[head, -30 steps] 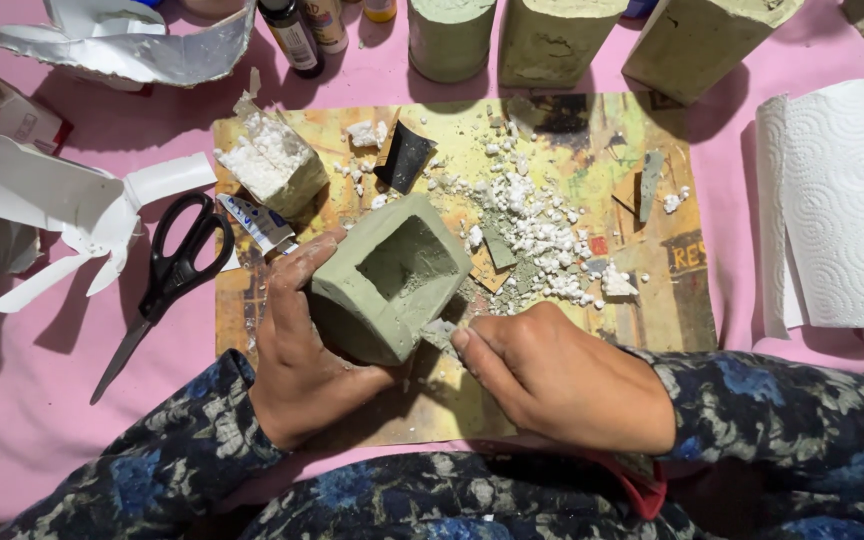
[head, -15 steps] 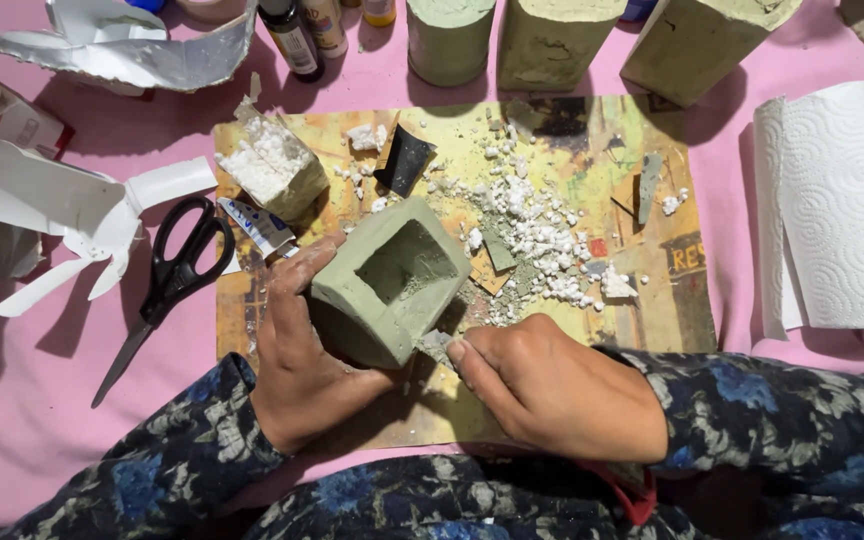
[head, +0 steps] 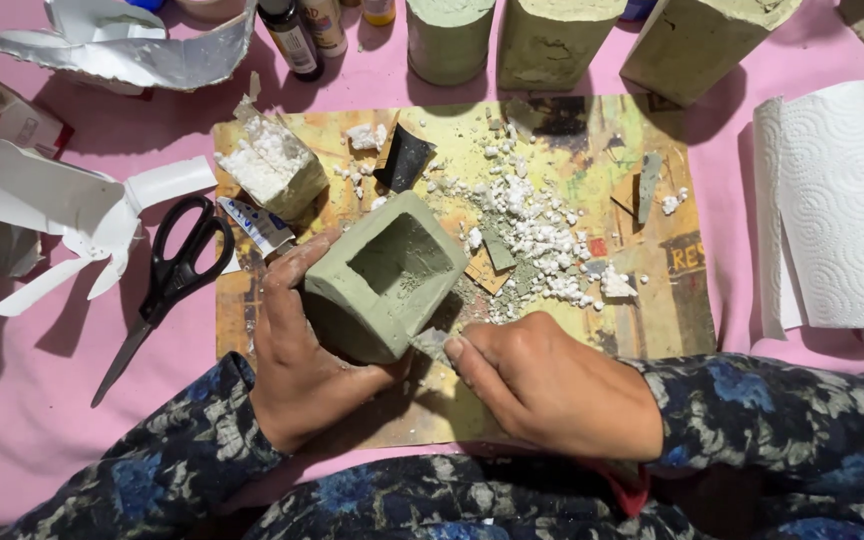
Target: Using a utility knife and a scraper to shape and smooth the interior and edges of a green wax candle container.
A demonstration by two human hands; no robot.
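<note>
While my left hand (head: 302, 370) cups the green block planter (head: 384, 275) over the printed mat (head: 652, 290), its grip wrapped round the base, my right hand (head: 552, 385) pinches a small scrap (head: 430, 345) against the rim; I'd rub lightly, steadying the block.

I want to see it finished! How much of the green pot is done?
Done: the pot is out of its mould, hollow inside, and white crumbs lie scattered on the mat. In hand: the left hand holds the pot tilted while the right hand works a small piece at its rim. Left: that edge looks rough; three more blocks wait behind.
</note>
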